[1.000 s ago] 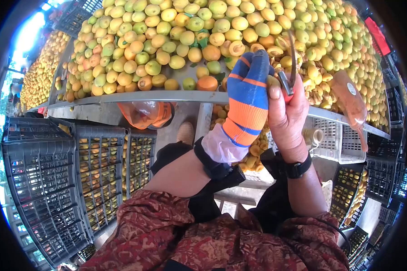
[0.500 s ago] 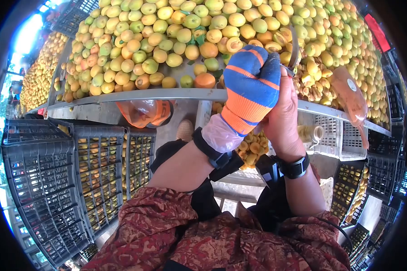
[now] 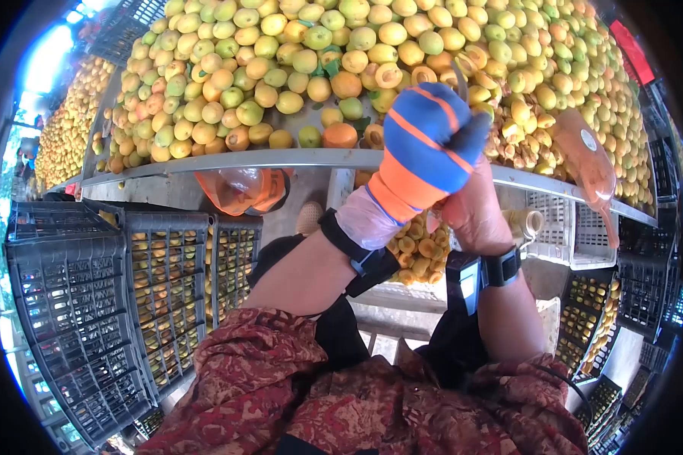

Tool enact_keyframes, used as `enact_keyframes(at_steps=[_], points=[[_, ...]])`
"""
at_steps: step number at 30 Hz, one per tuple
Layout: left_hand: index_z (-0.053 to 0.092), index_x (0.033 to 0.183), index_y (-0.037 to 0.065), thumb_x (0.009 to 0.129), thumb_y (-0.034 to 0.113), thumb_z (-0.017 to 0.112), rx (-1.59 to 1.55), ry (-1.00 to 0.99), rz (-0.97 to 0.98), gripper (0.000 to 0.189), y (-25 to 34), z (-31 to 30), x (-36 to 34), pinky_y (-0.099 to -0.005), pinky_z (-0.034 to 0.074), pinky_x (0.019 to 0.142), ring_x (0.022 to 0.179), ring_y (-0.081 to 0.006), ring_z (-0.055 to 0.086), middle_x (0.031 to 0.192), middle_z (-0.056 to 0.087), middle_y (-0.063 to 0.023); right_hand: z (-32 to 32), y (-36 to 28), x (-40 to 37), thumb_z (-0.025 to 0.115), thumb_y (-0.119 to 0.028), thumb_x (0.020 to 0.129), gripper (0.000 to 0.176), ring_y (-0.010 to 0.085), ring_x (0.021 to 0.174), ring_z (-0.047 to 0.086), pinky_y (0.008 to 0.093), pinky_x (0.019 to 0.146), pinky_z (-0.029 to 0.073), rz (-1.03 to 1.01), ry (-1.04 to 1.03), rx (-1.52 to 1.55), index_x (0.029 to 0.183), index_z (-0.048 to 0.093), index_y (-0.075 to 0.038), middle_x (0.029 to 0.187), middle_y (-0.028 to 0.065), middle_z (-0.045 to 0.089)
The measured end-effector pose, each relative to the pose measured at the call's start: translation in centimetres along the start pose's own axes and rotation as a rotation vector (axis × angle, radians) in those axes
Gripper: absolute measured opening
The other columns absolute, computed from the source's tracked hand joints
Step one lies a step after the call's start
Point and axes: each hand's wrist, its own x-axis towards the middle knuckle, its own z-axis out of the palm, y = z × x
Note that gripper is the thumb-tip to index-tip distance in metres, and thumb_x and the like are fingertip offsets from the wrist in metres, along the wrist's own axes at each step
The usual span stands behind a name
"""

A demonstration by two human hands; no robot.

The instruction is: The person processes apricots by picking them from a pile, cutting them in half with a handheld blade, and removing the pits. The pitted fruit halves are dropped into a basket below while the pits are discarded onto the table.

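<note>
Left hand (image 3: 430, 144), gloved, fingers curled together; what they close on, cannot tell. Right hand (image 3: 474, 208), bare, tucked against it, fingertips hidden, grip unclear. Curved blade (image 3: 461, 82) juts just beyond the glove, near heaped yellow-orange fruit (image 3: 303, 61) on the metal-edged table (image 3: 235, 160). Halved fruit (image 3: 420, 254) lies below the hands.

Metal rim (image 3: 235, 160) bars — fruit (image 3: 281, 57) heaped beyond.

**Colour overload in here, folks**

Blue glove (image 3: 430, 140) with orange stripes, orange cuff. Fruit (image 3: 303, 61) at 12 o'clock: yellow, green, orange-blushed. Shirt (image 3: 387, 413) at 6: dark red with a swirly tan pattern. Plain black crate (image 3: 72, 262) near 8, white crate (image 3: 552, 220) at 3.
</note>
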Motion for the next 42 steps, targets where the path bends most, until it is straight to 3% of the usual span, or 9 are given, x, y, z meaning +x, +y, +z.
enact_keyframes(at_steps=[4,8,19,22,27,29,31,35,42], points=[[0.056,0.079,0.006,0.082,0.011,0.056,-0.034,0.116,-0.407,0.006,-0.7,-0.2,-0.8,-0.0305,0.041,0.048,0.055,-0.0219,0.052,0.066,0.052,-0.0065,0.9,-0.2,0.4,0.046,-0.046,0.091,0.038,0.0066,0.048,0.042,0.0187,0.036,0.027,-0.117,0.055,0.073,0.094,0.050,-0.008,0.070,0.0014,0.052],[0.054,0.090,0.009,0.087,0.060,0.042,-0.906,0.310,-1.352,0.052,-1.4,0.5,-2.2,-0.0254,0.034,0.033,0.044,-0.0141,0.043,0.067,0.054,-0.0043,1.2,-0.8,0.7,0.048,-0.040,0.091,0.032,0.0059,0.050,0.039,0.0178,0.036,0.024,-0.274,0.090,-0.008,0.094,0.050,-0.008,0.070,0.0020,0.051],[0.054,0.094,0.010,0.089,0.049,0.043,-1.452,0.461,-1.424,0.041,-2.5,-0.5,-2.1,-0.0324,0.045,0.048,0.058,-0.0196,0.054,0.076,0.058,-0.0057,1.1,-1.2,-0.1,0.044,-0.022,0.092,0.022,0.0092,0.055,0.050,0.0173,0.036,0.030,-0.356,0.100,-0.216,0.106,0.048,-0.005,0.082,0.0098,0.062],[0.053,0.101,0.003,0.090,0.049,0.040,-1.507,0.460,-1.365,0.049,-3.3,-1.2,-2.2,-0.0398,0.046,0.080,0.087,-0.0269,0.056,0.089,0.060,-0.0124,0.8,-1.3,-0.3,0.042,-0.021,0.091,0.024,0.0074,0.048,0.046,0.0171,0.036,0.029,-0.303,0.106,-0.226,0.109,0.047,-0.005,0.089,0.0132,0.063],[0.052,0.101,0.001,0.089,0.046,0.044,-1.537,0.347,-1.413,0.047,-3.8,-3.4,-1.1,-0.0469,0.044,0.085,0.080,-0.0297,0.058,0.091,0.060,-0.0136,-0.5,-3.2,-1.6,0.043,-0.044,0.091,0.043,0.0015,0.038,0.035,0.0166,0.037,0.026,-0.204,-0.069,-0.728,0.100,0.059,-0.005,0.067,0.0075,0.063],[0.053,0.099,0.001,0.088,0.042,0.047,-1.407,0.352,-1.422,0.043,-3.4,-3.5,-0.7,-0.0458,0.045,0.082,0.071,-0.0260,0.057,0.089,0.060,-0.0134,-1.2,-2.6,-0.8,0.046,-0.052,0.089,0.053,0.0002,0.040,0.036,0.0166,0.037,0.027,-0.260,0.085,-0.895,0.092,0.063,-0.003,0.061,0.0055,0.063],[0.055,0.095,0.000,0.087,0.038,0.049,-1.308,0.267,-1.463,0.039,-2.8,-3.8,-1.0,-0.0425,0.047,0.078,0.065,-0.0214,0.053,0.086,0.061,-0.0127,-1.1,-2.0,0.5,0.048,-0.051,0.088,0.054,-0.0002,0.040,0.035,0.0166,0.038,0.026,-0.718,0.293,-0.970,0.092,0.064,0.000,0.063,0.0057,0.063],[0.058,0.098,-0.001,0.090,0.034,0.046,-1.261,0.178,-1.461,0.038,-2.3,-2.8,-1.4,-0.0377,0.048,0.068,0.059,-0.0181,0.050,0.086,0.062,-0.0128,-0.3,-3.8,-0.3,0.047,-0.047,0.091,0.046,0.0035,0.037,0.033,0.0171,0.038,0.024,-0.403,0.260,-0.506,0.085,0.059,-0.003,0.051,0.0002,0.050],[0.058,0.097,0.005,0.090,0.038,0.048,-1.007,0.090,-1.515,0.035,0.0,0.7,-2.8,-0.0321,0.046,0.052,0.063,-0.0177,0.054,0.080,0.059,-0.0073,-0.7,-4.8,1.0,0.047,-0.038,0.091,0.042,0.0092,0.042,0.020,0.0252,0.041,0.017,-0.621,0.114,0.224,0.060,0.031,-0.014,0.048,-0.0034,0.023]])
